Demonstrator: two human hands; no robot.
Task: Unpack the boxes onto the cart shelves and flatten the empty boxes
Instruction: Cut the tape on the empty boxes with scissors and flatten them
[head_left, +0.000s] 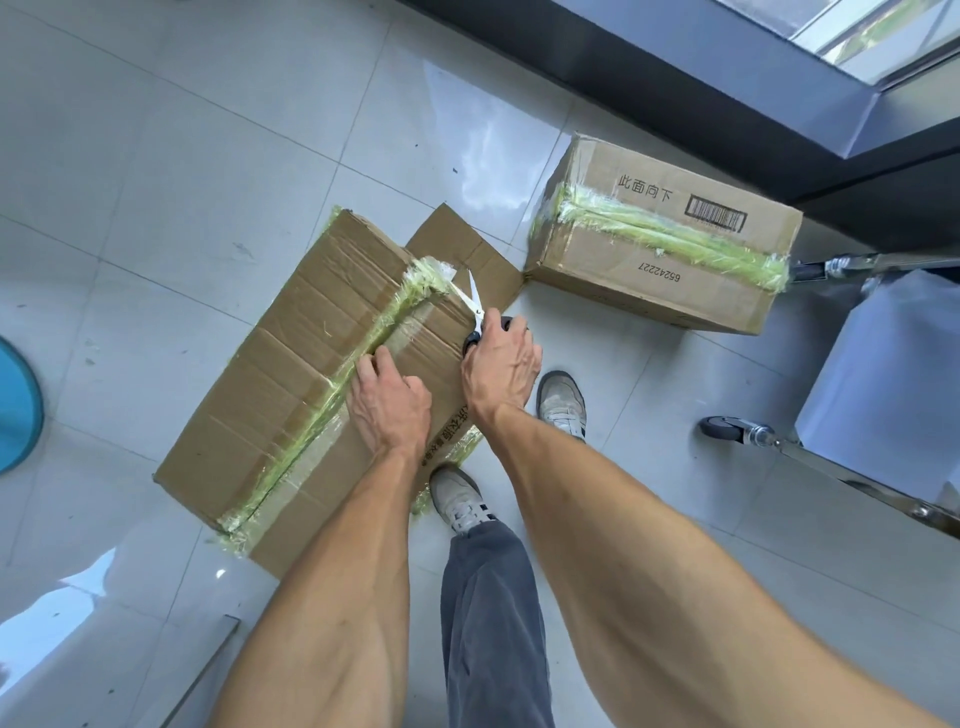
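Note:
A large cardboard box (291, 332) lies on the tiled floor, sealed along its top seam with green-tinted tape (332, 384). My right hand (501, 361) grips black-handled scissors (475, 306), whose open white blades sit at the tape on the box's far end. My left hand (387, 402) presses on the box top beside the taped seam, fingers partly bent. A second taped box (670, 244) with a barcode and printed characters stands further right. A flat piece of cardboard (462, 249) shows behind the near box.
The steel cart (852, 467) with a caster wheel (719, 428) stands at the right, a pale sheet on its shelf. A blue round object (18, 405) is at the left edge. A dark window ledge (675, 98) runs along the top. My feet stand beside the box.

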